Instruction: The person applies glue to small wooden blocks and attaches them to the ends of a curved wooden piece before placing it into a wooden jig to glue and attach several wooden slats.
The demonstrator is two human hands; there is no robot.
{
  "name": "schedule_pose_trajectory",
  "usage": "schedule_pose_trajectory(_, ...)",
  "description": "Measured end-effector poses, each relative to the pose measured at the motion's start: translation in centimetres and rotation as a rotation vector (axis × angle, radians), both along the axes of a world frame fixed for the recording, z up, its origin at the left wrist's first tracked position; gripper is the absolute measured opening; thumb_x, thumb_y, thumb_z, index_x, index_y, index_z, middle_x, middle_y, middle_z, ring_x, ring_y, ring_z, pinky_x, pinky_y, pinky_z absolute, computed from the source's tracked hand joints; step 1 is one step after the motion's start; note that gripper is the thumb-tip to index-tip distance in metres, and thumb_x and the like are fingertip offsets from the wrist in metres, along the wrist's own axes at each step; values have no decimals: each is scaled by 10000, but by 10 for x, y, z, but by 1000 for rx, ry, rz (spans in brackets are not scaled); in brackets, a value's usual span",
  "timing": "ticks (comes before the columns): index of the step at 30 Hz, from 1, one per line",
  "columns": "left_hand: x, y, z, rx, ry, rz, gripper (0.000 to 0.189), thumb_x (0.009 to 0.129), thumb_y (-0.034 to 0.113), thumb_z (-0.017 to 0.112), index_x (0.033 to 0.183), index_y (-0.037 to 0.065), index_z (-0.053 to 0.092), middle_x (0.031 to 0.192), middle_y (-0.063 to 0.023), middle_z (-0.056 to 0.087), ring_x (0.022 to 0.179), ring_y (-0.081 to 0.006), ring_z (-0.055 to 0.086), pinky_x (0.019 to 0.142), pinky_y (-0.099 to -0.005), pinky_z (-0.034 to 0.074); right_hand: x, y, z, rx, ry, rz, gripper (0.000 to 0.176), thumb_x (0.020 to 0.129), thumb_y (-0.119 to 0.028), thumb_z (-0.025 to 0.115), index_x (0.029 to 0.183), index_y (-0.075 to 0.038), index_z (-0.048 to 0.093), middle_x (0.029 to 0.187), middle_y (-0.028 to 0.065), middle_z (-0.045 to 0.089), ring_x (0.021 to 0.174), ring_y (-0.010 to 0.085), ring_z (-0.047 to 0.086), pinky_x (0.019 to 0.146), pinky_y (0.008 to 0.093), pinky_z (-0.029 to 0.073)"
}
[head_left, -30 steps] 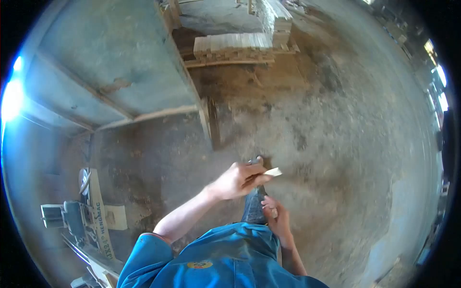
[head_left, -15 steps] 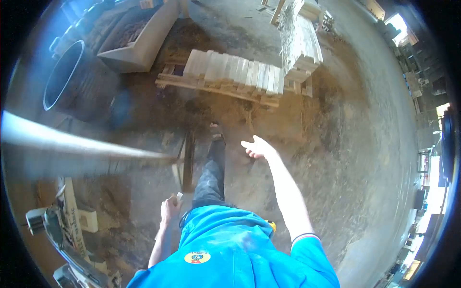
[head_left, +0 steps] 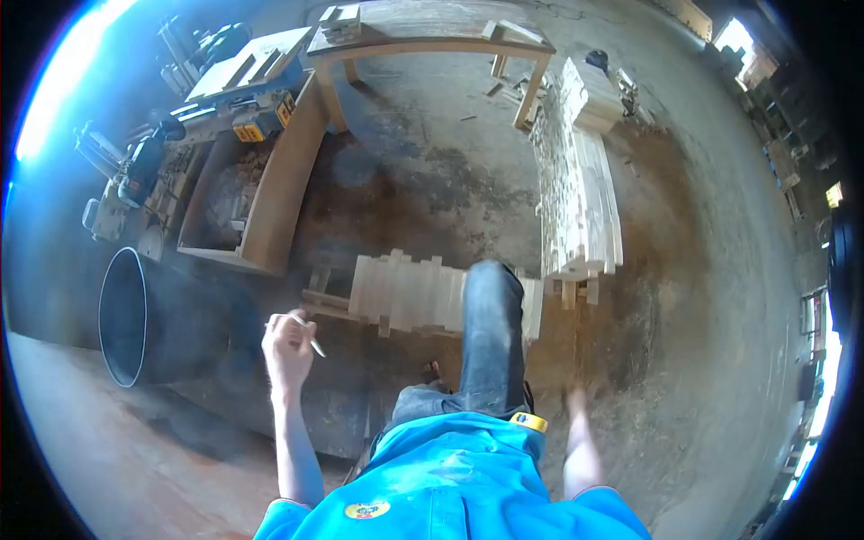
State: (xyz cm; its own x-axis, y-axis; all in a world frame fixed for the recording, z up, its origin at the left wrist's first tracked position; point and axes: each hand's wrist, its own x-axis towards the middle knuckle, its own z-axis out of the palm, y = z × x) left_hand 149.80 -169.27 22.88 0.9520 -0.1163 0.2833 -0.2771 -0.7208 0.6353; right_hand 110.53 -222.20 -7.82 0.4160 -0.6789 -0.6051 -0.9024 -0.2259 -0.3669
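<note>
My left hand [head_left: 288, 346] is raised left of my body, its fingers closed round a small pale object [head_left: 317, 347], perhaps a marker or a wood piece. My right hand [head_left: 577, 400] hangs low on the right, smeared by motion, near no object. Ahead of me, a row of pale wooden slats [head_left: 409, 292] lies on a low pallet, partly hidden by my raised knee. Right of it stands a long stack of wooden pieces [head_left: 580, 198].
A large round bin [head_left: 123, 317] stands at left, beside a wooden crate [head_left: 286, 193] holding scraps. A wooden table [head_left: 432, 43] crosses the far side, with boards on it. Machines [head_left: 139, 171] stand at far left. A yellow tape measure [head_left: 529, 421] sits at my waist.
The slats, bin and crate are nearer, and the far table has come into view. My left hand has risen forward; my right hand has dropped back. One knee is now raised.
</note>
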Motion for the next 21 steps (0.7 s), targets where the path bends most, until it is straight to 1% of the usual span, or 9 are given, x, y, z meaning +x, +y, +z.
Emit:
schedule_pose_trajectory(1, 29, -2, 5, 21, -109, -4, 165, 828, 28, 774, 981, 28, 714, 906, -109, 672, 747, -215, 679, 634, -320, 555, -82, -35, -124, -201, 321, 363, 642, 980, -558, 537, 1192, 32, 674, 1154, 217, 708, 1070, 265, 670, 947, 408, 507)
schedule_pose_trajectory(3, 72, -24, 15, -195, -83, 138, 303, 859, 32, 761, 1147, 40, 665, 909, -96, 683, 746, -166, 680, 677, -288, 564, -78, 9, -45, 233, 444, 349, 601, 974, -538, 553, 1191, 7, 684, 1145, 198, 715, 1047, 262, 675, 930, 409, 514)
schedule_pose_trajectory(7, 152, -78, 21, -252, -182, 241, 583, 885, 21, 755, 1423, 51, 534, 806, -18, 635, 714, -70, 602, 713, -224, 523, 32, 31, -27, 532, 486, 354, 522, 963, -497, 586, 1191, -42, 704, 1129, 160, 729, 1002, 254, 685, 896, 410, 529)
schedule_pose_trajectory(11, 241, -109, -16, -341, -257, 263, 468, 892, 31, 766, 1335, 34, 616, 796, 16, 610, 705, -55, 539, 675, -199, 467, 230, -22, -58, 612, 509, 507, 448, 952, -455, 618, 1190, -90, 723, 1112, 122, 744, 956, 247, 694, 862, 412, 543)
schedule_pose_trajectory(14, 353, -182, -29, -283, -264, 294, 222, 841, -20, 751, 1057, -21, 698, 751, -44, 640, 733, -123, 609, 659, -251, 479, 459, -107, -48, 565, 503, 472, 287, 894, -305, 684, 1103, -129, 774, 1039, 81, 767, 858, 216, 709, 782, 405, 567)
schedule_pose_trajectory(15, 385, -209, -28, -241, -244, 287, 166, 822, -30, 749, 984, -23, 713, 738, -58, 647, 716, -135, 614, 648, -263, 479, 496, -183, -139, 578, 272, 867, 300, 892, -310, 673, 1092, -107, 768, 1029, 108, 765, 841, 253, 724, 756, 417, 574)
schedule_pose_trajectory(16, 414, -233, -33, -230, -162, 247, 143, 810, -24, 763, 946, -17, 720, 740, -62, 659, 695, -137, 611, 641, -267, 481, 603, -190, -116, 76, 376, 1486, 363, 922, -341, 646, 1176, -92, 721, 1050, 147, 742, 912, 300, 715, 813, 428, 566)
schedule_pose_trajectory(17, 436, -255, -41, -236, -83, 249, 122, 798, -19, 776, 908, -12, 726, 741, -65, 671, 675, -140, 608, 635, -272, 483, 669, -194, -46, -52, -105, 735, 386, 951, -370, 615, 1229, -113, 688, 1079, 164, 707, 1002, 338, 673, 885, 446, 532)
schedule_pose_trajectory(21, 495, -280, -23, -290, 102, 348, 160, 802, 25, 799, 950, 4, 744, 744, -87, 699, 650, -167, 634, 617, -291, 501, 940, -105, 164, 14, -620, 1182, 382, 888, -330, 702, 1205, -116, 705, 1187, 136, 679, 1167, 324, 590, 1020, 423, 467)
